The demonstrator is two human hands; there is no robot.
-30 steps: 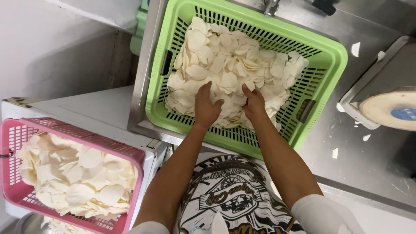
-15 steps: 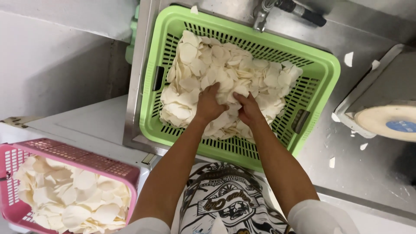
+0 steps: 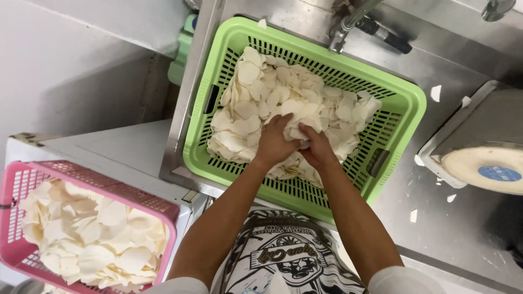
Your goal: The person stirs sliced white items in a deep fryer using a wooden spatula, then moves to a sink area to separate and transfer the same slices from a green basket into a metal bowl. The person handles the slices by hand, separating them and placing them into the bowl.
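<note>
Pale round slices [image 3: 256,103] fill the green basket [image 3: 406,103] at centre; left hand [image 3: 275,142] and right hand [image 3: 316,149], side by side, have fingers curled into them, gripping a clump. Pink basket [image 3: 158,204] of similar slices sits near left.

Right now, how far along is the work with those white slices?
Done: the pink basket already sits full of slices. In hand: left hand and right hand gather white slices in the green basket. Left: most of that pile, plus scraps on the steel counter.
</note>
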